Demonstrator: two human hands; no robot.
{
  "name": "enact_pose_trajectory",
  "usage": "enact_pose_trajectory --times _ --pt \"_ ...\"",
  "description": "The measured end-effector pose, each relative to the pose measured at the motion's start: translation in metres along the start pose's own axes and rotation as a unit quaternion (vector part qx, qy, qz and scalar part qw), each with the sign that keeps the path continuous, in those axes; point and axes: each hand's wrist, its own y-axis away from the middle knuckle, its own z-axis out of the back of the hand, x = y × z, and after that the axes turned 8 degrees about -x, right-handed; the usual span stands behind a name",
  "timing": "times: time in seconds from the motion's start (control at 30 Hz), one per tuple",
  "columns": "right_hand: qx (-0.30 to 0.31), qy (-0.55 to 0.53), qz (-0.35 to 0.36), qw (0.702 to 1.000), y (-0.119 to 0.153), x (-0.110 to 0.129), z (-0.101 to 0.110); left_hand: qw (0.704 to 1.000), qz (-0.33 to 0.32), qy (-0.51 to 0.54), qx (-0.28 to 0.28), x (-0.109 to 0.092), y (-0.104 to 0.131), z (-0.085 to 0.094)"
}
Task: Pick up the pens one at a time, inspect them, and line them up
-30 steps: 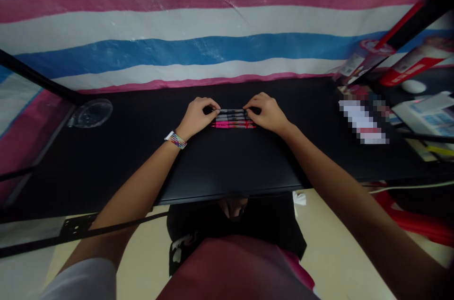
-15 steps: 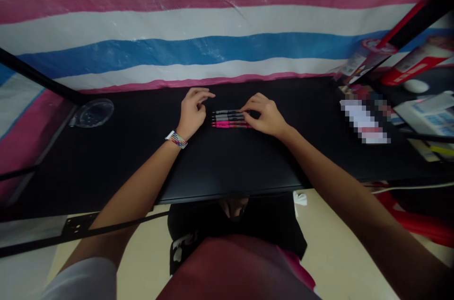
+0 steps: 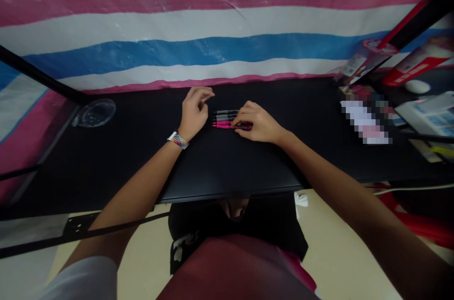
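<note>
Several pens lie side by side on the black table, grey-and-black pens [image 3: 222, 114] at the back and a pink pen [image 3: 222, 125] at the front. My right hand [image 3: 258, 122] is over their right ends, its thumb and fingertips closed about the front pink pen, whose dark end shows between them. The fingers cover part of the other pens. Just left of the row, my left hand [image 3: 193, 111] hovers with loosely bent fingers, holding nothing. It wears a patterned wristband [image 3: 178, 139].
A clear plastic lid or dish [image 3: 96, 113] lies at the far left of the black table [image 3: 227, 167]. On the right are a blurred-out paper item [image 3: 365, 122], a clear canister [image 3: 369, 58], a red-and-white can [image 3: 416, 63] and a white round object [image 3: 417, 86]. A striped sheet [image 3: 227, 47] hangs behind.
My right hand has shifted left and toward me, from the back pens to the front pink pen, and its fingers have closed there. My left hand has barely moved.
</note>
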Motion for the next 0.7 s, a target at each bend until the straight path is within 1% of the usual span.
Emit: enact_pose_trajectory --times 0.1,0.2,0.27,0.3,0.37,0.43,0.5,0.53,0.63,0.7 --pt "-0.002 -0.007 -0.002 1.0 0.0 0.002 0.001 1.0 -0.006 0.003 -0.008 -0.008 -0.001 0.0" --pt "-0.024 -0.029 -0.022 0.999 0.0 0.004 0.0 0.999 -0.035 -0.022 -0.002 -0.017 -0.003 0.003" --pt "-0.057 -0.045 -0.039 0.997 0.0 0.004 -0.001 0.997 -0.055 -0.05 0.022 -0.023 -0.003 0.006" --pt "-0.077 -0.052 -0.049 0.994 0.0 0.004 -0.001 0.995 -0.06 -0.064 0.043 -0.026 -0.003 0.007" --pt "-0.11 -0.07 -0.075 0.989 -0.001 0.003 -0.001 0.99 -0.065 -0.084 0.088 -0.031 -0.002 0.007" --pt "-0.134 -0.105 -0.114 0.979 -0.001 0.001 -0.001 0.988 -0.064 -0.089 0.11 -0.036 0.001 0.006" --pt "-0.153 -0.157 -0.159 0.963 -0.002 -0.001 -0.001 0.991 -0.048 -0.069 0.106 -0.04 0.002 0.004" --pt "-0.16 -0.184 -0.182 0.952 -0.001 -0.003 -0.001 0.993 -0.03 -0.053 0.097 -0.041 0.003 0.003" --pt "-0.166 -0.247 -0.24 0.924 -0.001 -0.007 -0.002 0.997 0.049 -0.007 0.057 -0.042 0.003 0.0" --pt "-0.166 -0.264 -0.261 0.914 -0.002 -0.009 -0.001 0.995 0.096 0.006 0.034 -0.04 0.002 -0.001"
